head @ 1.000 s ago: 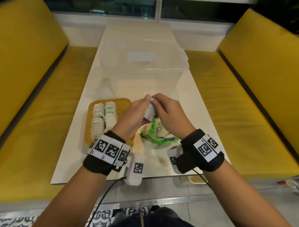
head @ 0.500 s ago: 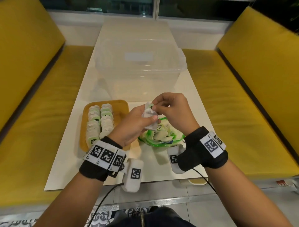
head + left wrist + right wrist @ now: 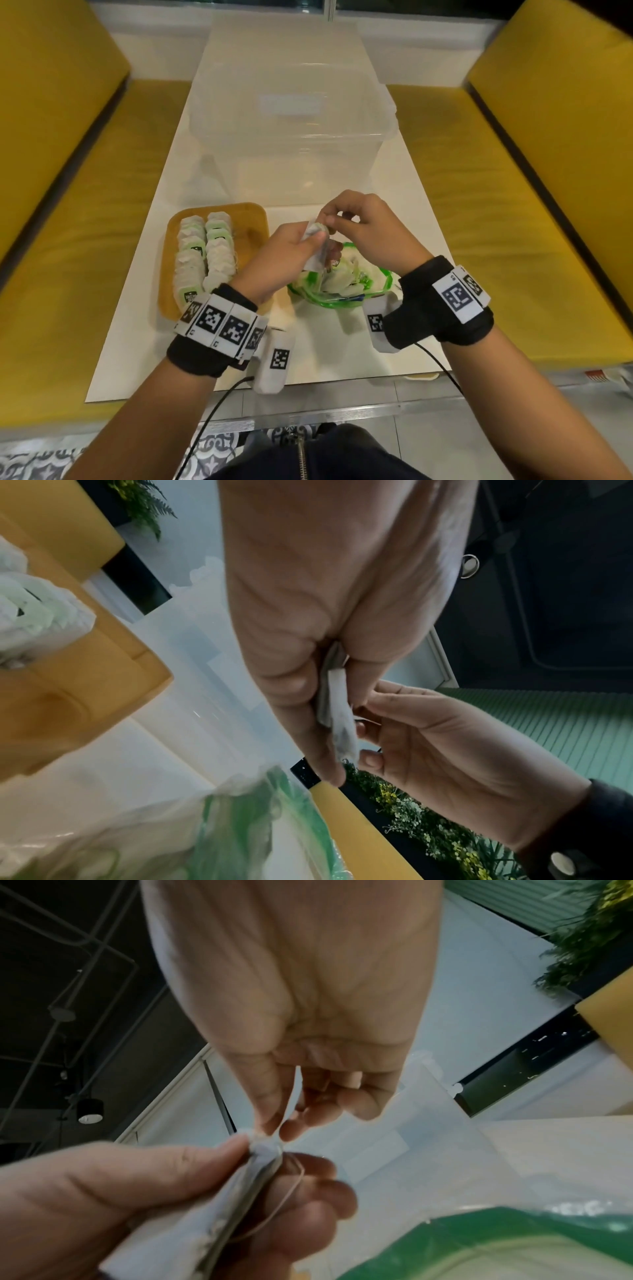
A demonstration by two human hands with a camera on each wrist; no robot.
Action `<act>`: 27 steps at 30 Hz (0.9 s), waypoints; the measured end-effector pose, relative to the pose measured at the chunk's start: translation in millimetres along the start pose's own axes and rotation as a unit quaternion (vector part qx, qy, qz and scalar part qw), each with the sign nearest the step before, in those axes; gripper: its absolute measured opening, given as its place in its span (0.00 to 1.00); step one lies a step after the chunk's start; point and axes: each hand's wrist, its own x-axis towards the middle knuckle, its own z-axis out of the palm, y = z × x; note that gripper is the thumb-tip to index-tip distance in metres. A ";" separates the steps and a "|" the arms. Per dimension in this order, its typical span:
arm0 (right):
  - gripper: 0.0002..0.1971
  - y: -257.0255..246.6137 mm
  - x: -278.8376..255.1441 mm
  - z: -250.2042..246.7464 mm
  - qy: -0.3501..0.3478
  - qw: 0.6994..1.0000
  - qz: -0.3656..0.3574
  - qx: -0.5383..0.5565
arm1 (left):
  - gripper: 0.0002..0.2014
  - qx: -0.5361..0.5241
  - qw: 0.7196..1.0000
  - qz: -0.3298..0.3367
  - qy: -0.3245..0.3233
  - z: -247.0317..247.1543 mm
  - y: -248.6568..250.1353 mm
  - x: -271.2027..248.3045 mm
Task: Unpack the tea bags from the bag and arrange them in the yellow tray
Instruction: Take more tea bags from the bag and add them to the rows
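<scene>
Above the green bag (image 3: 342, 286), the left hand (image 3: 284, 253) grips a tea bag (image 3: 317, 248) while right hand (image 3: 363, 233) fingers pinch its top edge. Beside them, the yellow tray (image 3: 253, 219) keeps bare room along its right edge on the tabletop (image 3: 137, 325).

Black wristbands (image 3: 442, 305) on both wrists, white tags with black square codes, thin black cables, dark zipped garment (image 3: 308, 455)

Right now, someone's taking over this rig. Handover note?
Left hand grips a tea bag above the green bag. Right hand pinches the tea bag's top edge.
Yellow tray, left of the green bag, holds two rows of tea bags; its right side is bare.
Left: place the held one, then unpack those in the green bag.
</scene>
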 end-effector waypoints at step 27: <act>0.03 24.5 -32.5 -28.2 0.045 0.996 0.026 -0.068 | 0.14 -0.339 0.933 -0.115 0.036 -11.0 -15.4 -8.5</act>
